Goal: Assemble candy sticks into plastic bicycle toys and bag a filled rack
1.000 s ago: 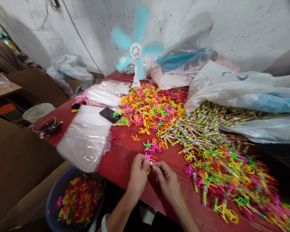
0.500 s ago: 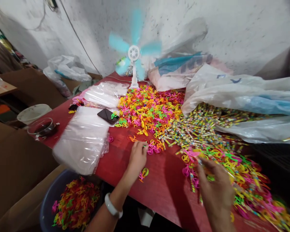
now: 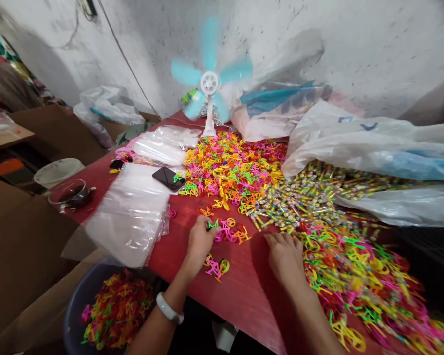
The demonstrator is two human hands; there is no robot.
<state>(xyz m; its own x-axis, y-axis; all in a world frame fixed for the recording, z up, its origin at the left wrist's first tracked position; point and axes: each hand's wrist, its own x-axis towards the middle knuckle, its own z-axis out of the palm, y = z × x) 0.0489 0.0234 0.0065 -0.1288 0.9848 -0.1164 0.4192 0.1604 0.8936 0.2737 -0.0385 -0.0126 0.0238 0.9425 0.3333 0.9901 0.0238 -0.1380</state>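
Note:
My left hand (image 3: 200,241) is closed in a pinch on a small green plastic toy bicycle (image 3: 212,225), whose far end shows past the fingertips. Just right of it lie pink (image 3: 227,230) and orange toy bicycles, and a pink one with a yellow-green wheel (image 3: 215,268) lies nearer the table edge. My right hand (image 3: 286,254) rests palm down, fingers stretched out over the red table (image 3: 244,291); its palm is hidden. Beyond its fingertips are many thin printed sticks (image 3: 299,197). A mixed heap of bicycles and sticks (image 3: 358,276) spreads to its right.
A large bicycle heap (image 3: 233,170) lies before a spinning fan (image 3: 209,84). Left are clear bags (image 3: 128,212), a phone (image 3: 167,178) and a glass bowl (image 3: 70,195). A tub (image 3: 72,320) of plastic pieces stands below. White sacks (image 3: 355,143) lie at the right back.
My right hand has moved left from the mixed heap to the table in front of the sticks. My left hand has shifted slightly left, with the green bicycle now showing more clearly.

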